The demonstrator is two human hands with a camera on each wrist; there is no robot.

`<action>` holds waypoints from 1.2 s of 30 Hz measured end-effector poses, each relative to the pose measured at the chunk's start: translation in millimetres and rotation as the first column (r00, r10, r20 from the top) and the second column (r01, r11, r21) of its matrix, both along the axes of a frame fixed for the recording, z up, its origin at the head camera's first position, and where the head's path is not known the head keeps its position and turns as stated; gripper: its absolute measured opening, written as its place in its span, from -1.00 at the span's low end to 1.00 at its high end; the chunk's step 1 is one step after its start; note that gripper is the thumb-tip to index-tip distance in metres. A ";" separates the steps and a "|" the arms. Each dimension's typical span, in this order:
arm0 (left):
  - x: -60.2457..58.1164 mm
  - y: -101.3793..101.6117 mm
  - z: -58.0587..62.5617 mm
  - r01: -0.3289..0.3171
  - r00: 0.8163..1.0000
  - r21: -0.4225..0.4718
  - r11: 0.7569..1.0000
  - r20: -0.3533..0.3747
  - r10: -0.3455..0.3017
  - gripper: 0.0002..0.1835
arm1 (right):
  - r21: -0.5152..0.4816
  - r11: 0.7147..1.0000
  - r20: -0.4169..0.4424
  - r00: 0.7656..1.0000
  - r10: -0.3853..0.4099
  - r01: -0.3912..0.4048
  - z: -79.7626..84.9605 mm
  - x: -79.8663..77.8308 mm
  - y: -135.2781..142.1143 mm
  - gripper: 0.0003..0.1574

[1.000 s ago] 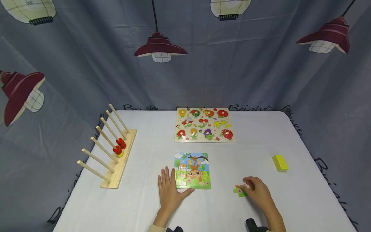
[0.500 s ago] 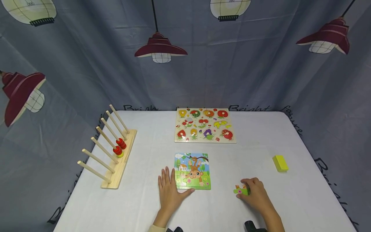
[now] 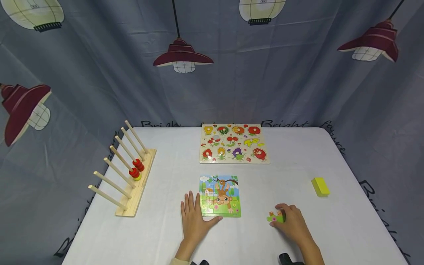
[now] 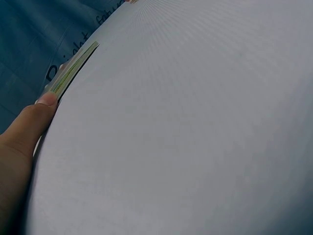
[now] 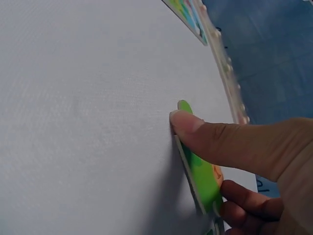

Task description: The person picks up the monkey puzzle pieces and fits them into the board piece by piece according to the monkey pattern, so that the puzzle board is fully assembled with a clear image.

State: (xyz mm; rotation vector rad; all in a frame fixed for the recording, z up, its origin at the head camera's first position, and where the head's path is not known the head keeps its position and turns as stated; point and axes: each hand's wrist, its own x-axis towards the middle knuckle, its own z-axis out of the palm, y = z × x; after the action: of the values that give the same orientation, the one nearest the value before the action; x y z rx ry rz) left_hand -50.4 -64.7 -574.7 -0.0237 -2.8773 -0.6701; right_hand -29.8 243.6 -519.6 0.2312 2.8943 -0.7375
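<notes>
My left hand [image 3: 194, 223] lies flat with fingers spread at the lower left corner of a square monkey jigsaw puzzle [image 3: 225, 200]. Its thumb touches the puzzle's near edge, seen also in the left wrist view, where the thumb [image 4: 36, 117] meets the puzzle's side [image 4: 71, 73]. To the right, my right hand [image 3: 293, 224] pinches a green jigsaw piece [image 3: 274, 218] with a pink flower and orange marks. In the right wrist view the thumb is on one side of the jigsaw piece [image 5: 205, 181], with curled fingers at the other. My palm hides part of it.
Behind the puzzle lies a fruit peg board [image 3: 234, 143]. A wooden peg rack [image 3: 140, 187] with red and yellow rings stands at the left. One yellow block [image 3: 320, 186] sits at the right on the white table [image 3: 159, 235]. Grey curtain [image 3: 225, 88] surrounds the table.
My right thumb has shifted from the top of the green jigsaw piece to its near side, and the hand has moved slightly left. The left hand stays in place.
</notes>
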 end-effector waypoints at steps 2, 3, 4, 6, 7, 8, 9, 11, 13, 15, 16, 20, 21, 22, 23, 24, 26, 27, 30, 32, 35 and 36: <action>0.1 0.0 -0.2 -0.001 1.000 -0.001 1.000 -0.003 0.001 0.26 | -0.006 1.000 -0.014 1.000 0.004 -0.004 -1.2 0.6 0.1 -0.18; 0.1 0.0 -0.2 -0.002 1.000 -0.002 1.000 -0.003 0.002 0.26 | -0.006 1.000 -0.022 1.000 0.007 -0.007 -1.6 0.8 0.2 -0.16; 0.1 0.1 -0.2 -0.002 1.000 -0.003 1.000 -0.002 0.002 0.26 | -0.005 1.000 -0.031 0.999 0.008 -0.008 -2.2 1.0 0.1 -0.15; 0.1 0.2 0.2 -0.001 1.000 -0.002 1.000 -0.003 0.001 0.27 | -0.001 1.000 -0.050 0.999 0.013 -0.013 -2.7 1.0 -0.2 -0.11; 0.2 0.2 0.2 -0.001 1.000 -0.002 1.000 -0.003 0.001 0.27 | 0.002 1.000 -0.060 0.998 0.014 -0.014 -3.0 0.9 -0.6 -0.10; 0.2 0.2 0.3 -0.001 1.000 -0.002 1.000 -0.002 0.001 0.26 | 0.003 1.000 -0.066 0.998 0.014 -0.014 -3.0 0.9 -1.0 -0.09; 0.2 0.1 0.3 -0.001 1.000 -0.002 1.000 -0.003 0.001 0.26 | 0.003 1.000 -0.071 0.997 0.012 -0.011 -3.1 0.9 -1.5 -0.09; 0.2 0.2 0.4 0.001 1.000 0.003 1.000 -0.005 -0.001 0.26 | -0.006 1.000 -0.075 0.997 0.005 -0.006 -3.1 1.0 -2.5 -0.11; 0.2 0.3 0.2 0.001 1.000 0.005 1.000 -0.004 -0.001 0.26 | -0.018 1.000 -0.071 0.997 -0.004 0.002 -3.1 1.2 -3.5 -0.12; 0.3 0.3 0.1 0.001 1.000 0.007 1.000 -0.002 -0.001 0.26 | -0.033 0.999 -0.071 0.997 -0.014 0.012 -3.0 1.2 -4.4 -0.14; 0.3 0.5 0.0 0.002 1.000 0.009 1.000 -0.004 -0.002 0.26 | -0.039 0.999 -0.072 0.997 -0.018 0.015 -2.9 1.1 -4.8 -0.15; 0.3 0.5 -0.7 0.001 1.000 0.004 1.000 -0.009 -0.001 0.27 | -0.066 0.998 -0.073 0.997 -0.030 0.025 -1.8 1.1 -5.8 -0.27; 0.2 0.5 -1.0 0.001 1.000 0.003 1.000 -0.012 -0.001 0.27 | -0.072 0.997 -0.068 0.997 -0.031 0.026 -1.2 1.3 -5.8 -0.31; 0.2 0.4 -1.3 0.001 1.000 0.003 1.000 -0.013 -0.001 0.27 | -0.080 0.996 -0.062 0.998 -0.032 0.027 -0.5 1.3 -5.6 -0.36; 0.1 0.3 -1.6 0.000 1.000 0.002 1.000 -0.014 0.000 0.27 | -0.088 0.996 -0.055 0.998 -0.036 0.031 0.5 1.5 -5.3 -0.41; 0.0 0.3 -1.6 0.001 1.000 0.004 1.000 -0.016 -0.001 0.27 | -0.092 0.995 -0.049 0.998 -0.039 0.034 1.6 1.6 -5.0 -0.45; -0.2 0.5 -2.0 0.002 1.000 0.007 1.000 -0.021 -0.002 0.27 | -0.102 0.994 -0.037 0.998 -0.046 0.042 4.0 1.5 -4.0 -0.52; -0.3 0.5 -2.1 0.003 1.000 0.008 1.000 -0.023 -0.003 0.27 | -0.111 0.993 -0.030 0.998 -0.052 0.048 5.3 1.4 -3.4 -0.55; -0.5 0.6 -2.4 0.003 1.000 0.009 1.000 -0.026 -0.002 0.27 | -0.132 0.989 -0.010 0.997 -0.073 0.071 8.9 0.9 -2.1 -0.61; -0.5 0.4 -2.7 0.001 1.000 0.006 1.000 -0.025 -0.001 0.27 | -0.159 0.984 0.004 0.996 -0.086 0.086 10.5 0.3 -1.5 -0.65; -0.4 0.3 -2.9 0.000 1.000 0.005 1.000 -0.025 0.000 0.27 | -0.204 0.974 0.005 0.995 -0.101 0.100 10.7 -1.1 -1.8 -0.69; -0.3 0.4 -2.8 0.000 1.000 0.006 1.000 -0.029 0.001 0.27 | -0.227 0.969 -0.002 0.995 -0.104 0.101 10.4 -1.7 -2.2 -0.70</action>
State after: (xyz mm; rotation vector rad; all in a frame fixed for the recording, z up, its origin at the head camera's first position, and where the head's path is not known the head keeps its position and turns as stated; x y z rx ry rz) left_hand -50.8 -64.3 -577.5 -0.0315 -2.8480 -0.6720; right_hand -31.4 241.4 -509.2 0.3512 2.7950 -1.0823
